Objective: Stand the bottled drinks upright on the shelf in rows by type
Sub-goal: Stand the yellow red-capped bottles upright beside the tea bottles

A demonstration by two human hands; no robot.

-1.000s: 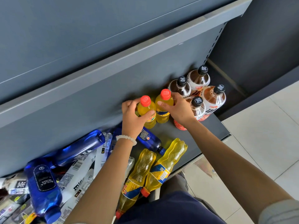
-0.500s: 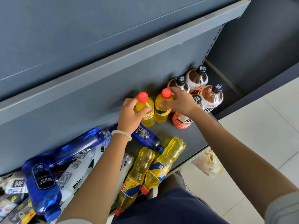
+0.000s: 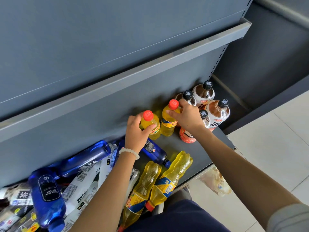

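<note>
The fingers (image 3: 133, 118) of the left hand (image 3: 136, 133) curled round the shoulder of an upright yellow plastic drink bottle with a red cap (image 3: 150, 124), the thumb pressed across its near side and the other fingers wrapped behind it, so that the cap stood clear above the grip. The right hand (image 3: 188, 117) pinched the neck of a second yellow red-capped bottle (image 3: 168, 121) just below its cap, thumb on the near side and fingertips on the far side; this bottle stood upright just beside the first, on the grey metal shelf (image 3: 197, 148) near the back panel. Directly to the right of that pair stood four clear bottles of brown drink with black caps (image 3: 217, 113) in a tight cluster, the nearest one partly hidden behind the right wrist. On the left wrist sat a white beaded bracelet (image 3: 129, 152). Nearer the shelf's front edge two more yellow bottles (image 3: 160, 180) lay on their sides, side by side, caps toward the person. Beside them a dark blue bottle (image 3: 155, 152) lay partly under the left forearm, and farther left lay a heap of blue translucent bottles (image 3: 48, 195) and white-labelled bottles (image 3: 83, 185), all on their sides. Beyond the shelf's right end was a pale tiled floor (image 3: 275, 139).
</note>
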